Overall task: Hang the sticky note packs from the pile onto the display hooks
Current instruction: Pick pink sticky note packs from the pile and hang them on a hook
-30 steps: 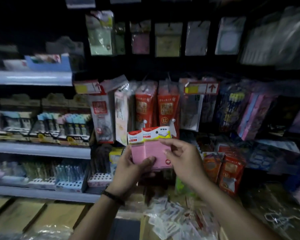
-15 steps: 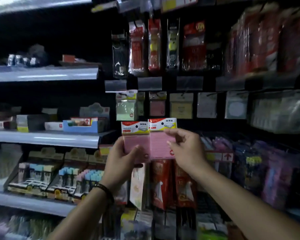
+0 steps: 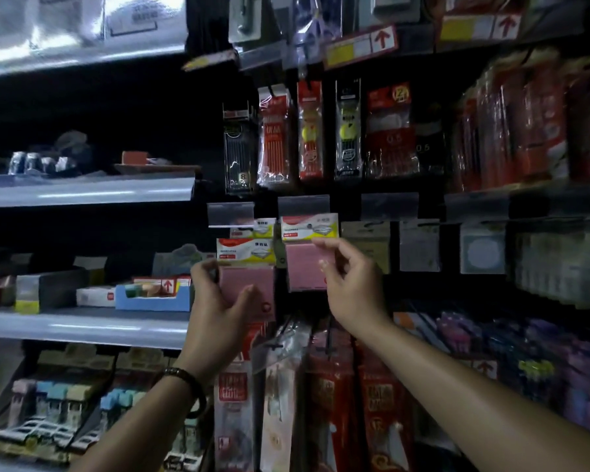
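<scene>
I hold two pink sticky note packs with red, white and yellow header cards. My left hand (image 3: 218, 311) grips one pack (image 3: 247, 277) by its lower part, in front of another pack hanging on a hook behind it. My right hand (image 3: 348, 284) pinches the second pack (image 3: 304, 264) by its right edge and holds it up under a clear price-tag holder (image 3: 303, 206), level with the row of hanging packs. The hook itself is hidden behind the header card (image 3: 310, 226).
Other note packs (image 3: 419, 247) hang to the right in the same row. Pen packs (image 3: 310, 131) hang above and red packs (image 3: 385, 403) below. Grey shelves (image 3: 82, 192) with boxes jut out on the left, near my left forearm.
Both hands rose and the two packs separated. The right hand's pack moved up and right to the hook row; the left hand's pack stayed lower. The view tilted upward.
</scene>
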{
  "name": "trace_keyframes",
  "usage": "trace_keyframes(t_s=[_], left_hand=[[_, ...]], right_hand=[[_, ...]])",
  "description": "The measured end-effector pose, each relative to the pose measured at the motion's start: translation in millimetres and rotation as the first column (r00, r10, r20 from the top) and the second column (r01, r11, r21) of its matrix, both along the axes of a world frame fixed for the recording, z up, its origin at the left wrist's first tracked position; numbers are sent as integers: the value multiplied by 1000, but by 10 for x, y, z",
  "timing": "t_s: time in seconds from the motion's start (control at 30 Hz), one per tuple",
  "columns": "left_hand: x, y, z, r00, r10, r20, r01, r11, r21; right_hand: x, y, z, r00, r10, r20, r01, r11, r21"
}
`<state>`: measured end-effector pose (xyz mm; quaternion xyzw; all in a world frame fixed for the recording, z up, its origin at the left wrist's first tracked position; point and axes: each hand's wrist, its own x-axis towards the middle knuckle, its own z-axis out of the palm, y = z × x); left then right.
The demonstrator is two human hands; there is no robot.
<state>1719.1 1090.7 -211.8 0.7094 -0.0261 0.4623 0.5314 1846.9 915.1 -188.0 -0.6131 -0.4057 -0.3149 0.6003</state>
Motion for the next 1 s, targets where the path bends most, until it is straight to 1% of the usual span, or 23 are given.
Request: trace_keyframes(t_s=[0.07,0.17,0.27,0.4,0.57,0.63,0.73,0.83,0.9,1.0], left_hand=[[14,2,34,999,-19,30,19,1000,-14],[40,14,96,998,-8,56,8,1000,-8],[53,10,135,998,-20,65,21,1000,-11],[77,5,146,995,-64,74,63,998,8],[88,60,156,991,-116,66,116,993,-5],[89,69,162,990,-121,66,122,992,-11],[101,63,162,991,-120,56,121,993,-17],[116,61,148,992,-123,24,124,992,-8],[123,65,141,986,-164,0,164,986,-39],[152,71,157,979,-200,-21,198,976,-90]], right_hand=[[20,62,51,1000,-16,19,16,1000,20],[107,103,122,999,-29,-18,29,999,40],[168,128,164,997,-62,-45,62,998,7],[177,171,228,996,9,-89,-9,1000,0],[174,140,262,993,-10,-119,8,1000,-11],[189,133,257,987,-86,-135,79,995,-59],[237,169,303,975,-160,-156,139,981,-135],[319,225,412,955,-249,-158,201,942,-269],[381,249,484,945,-275,-178,202,917,-344],[460,267,530,930,-290,-226,151,861,-486]])
